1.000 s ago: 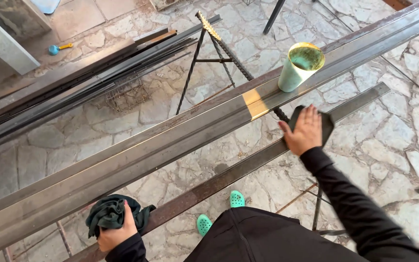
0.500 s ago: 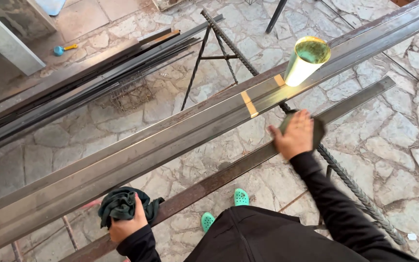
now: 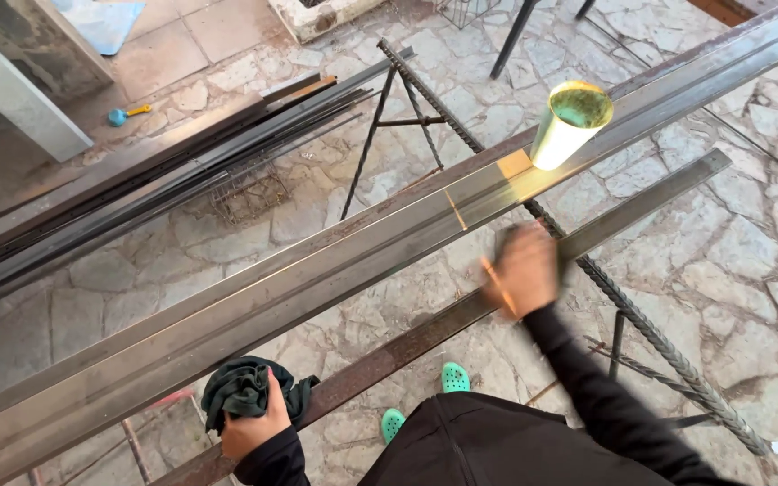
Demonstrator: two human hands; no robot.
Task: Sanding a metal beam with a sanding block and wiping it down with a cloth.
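Note:
My left hand (image 3: 254, 427) is at the bottom left, closed on a bunched dark green cloth (image 3: 238, 391), just below the long steel beam (image 3: 317, 279) that crosses the view diagonally. My right hand (image 3: 520, 270) is motion-blurred and sits at the beam's near edge, above the rusty flat bar (image 3: 407, 346) that runs alongside it. The blur hides whether it holds anything. A pale cup (image 3: 569, 121) with yellow-green liquid stands on the beam just up and right of that hand.
A ribbed steel rod (image 3: 668, 360) runs diagonally under the beam. A metal trestle (image 3: 380, 126) stands on the stone floor behind it. Long steel sections (image 3: 137, 189) lie piled at the left, near a small blue-and-yellow tool (image 3: 123, 114). My green shoes (image 3: 454, 376) show below.
My right hand has slid leftward along the metal, away from the cup, and is now blurred. A dark pad seen under it earlier no longer shows clearly. The left hand still grips the cloth.

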